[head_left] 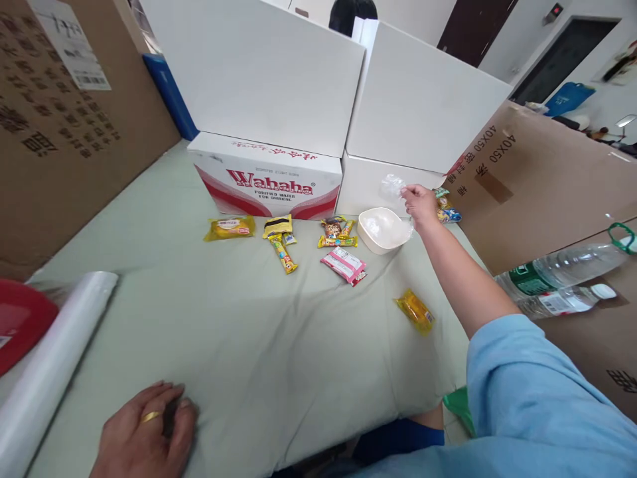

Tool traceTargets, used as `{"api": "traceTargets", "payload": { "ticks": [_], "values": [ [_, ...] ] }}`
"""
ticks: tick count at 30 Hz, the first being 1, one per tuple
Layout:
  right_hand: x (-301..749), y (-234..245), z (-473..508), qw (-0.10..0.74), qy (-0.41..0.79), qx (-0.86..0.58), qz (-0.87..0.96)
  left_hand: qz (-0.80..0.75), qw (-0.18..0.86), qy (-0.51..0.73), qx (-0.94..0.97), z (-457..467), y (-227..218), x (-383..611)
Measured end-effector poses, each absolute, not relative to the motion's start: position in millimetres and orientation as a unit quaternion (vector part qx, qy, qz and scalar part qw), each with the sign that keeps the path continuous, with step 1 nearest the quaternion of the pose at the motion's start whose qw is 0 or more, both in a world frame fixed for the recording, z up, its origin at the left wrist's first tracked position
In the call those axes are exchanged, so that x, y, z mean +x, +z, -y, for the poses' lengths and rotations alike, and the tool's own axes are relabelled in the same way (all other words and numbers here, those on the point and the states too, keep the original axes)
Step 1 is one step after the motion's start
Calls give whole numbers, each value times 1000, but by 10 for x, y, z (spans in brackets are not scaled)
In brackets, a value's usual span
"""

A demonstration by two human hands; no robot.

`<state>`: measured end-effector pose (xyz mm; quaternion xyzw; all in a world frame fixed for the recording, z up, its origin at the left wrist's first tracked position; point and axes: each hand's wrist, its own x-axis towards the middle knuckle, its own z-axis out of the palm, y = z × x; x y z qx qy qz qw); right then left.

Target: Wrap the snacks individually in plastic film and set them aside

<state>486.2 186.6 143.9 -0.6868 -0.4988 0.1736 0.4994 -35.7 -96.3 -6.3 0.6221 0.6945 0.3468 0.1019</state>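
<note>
While my right hand (421, 204) hangs out over the far right of the desk (239, 332), thumb and fingertips are pinched tight on a scrap of clear film (393, 186). The film is crumpled. Its loose end sticks up and away to the left of my fingers, and the rest trails down from my palm to the right rim of the white bowl (381, 229). So its long line runs from high and far down toward me. The bowl sits upright just below and left of that hand, and all I can make out inside it is a glossy layer of film.

Down at the near edge, my left hand (144, 435) lies palm down on the cloth, ring showing. Its fingers are curled over a small dark thing (169, 415), and I cannot tell whether they actually grip it. Just left of it lies the roll of film (60, 358), its long axis slanting from the near left corner up toward the middle of the desk.

Snack packets are strung in a row in front of the Wahaha carton (269, 176). A pink packet (344, 264) lies nearer me, and a yellow packet (415, 311) sits alone under my forearm. Two water bottles (562, 269) lie on their sides off to the right, caps pointing right.
</note>
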Motion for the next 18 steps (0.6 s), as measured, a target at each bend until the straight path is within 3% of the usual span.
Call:
{"api": "traceTargets", "payload": {
  "ticks": [2, 5, 7, 13, 15, 18],
  "values": [
    [4750, 1541, -1568, 602, 258, -623, 427, -712, 99, 345, 604, 993, 11, -341],
    [4412, 1483, -913, 627, 385, -560, 380, -733, 77, 384, 555, 1135, 85, -275],
    [4089, 1291, -400, 594, 440, -558, 376, -729, 144, 415, 524, 1277, 127, -140],
    [3163, 608, 888, 470, 532, -583, 394, -574, 553, 442, 413, 1469, 298, 687],
    [2988, 521, 1126, 439, 521, -590, 432, -526, 619, 459, 361, 1418, 330, 948],
    [2890, 538, 1312, 400, 462, -588, 531, -517, 638, 461, 336, 1350, 317, 1198]
  ]
}}
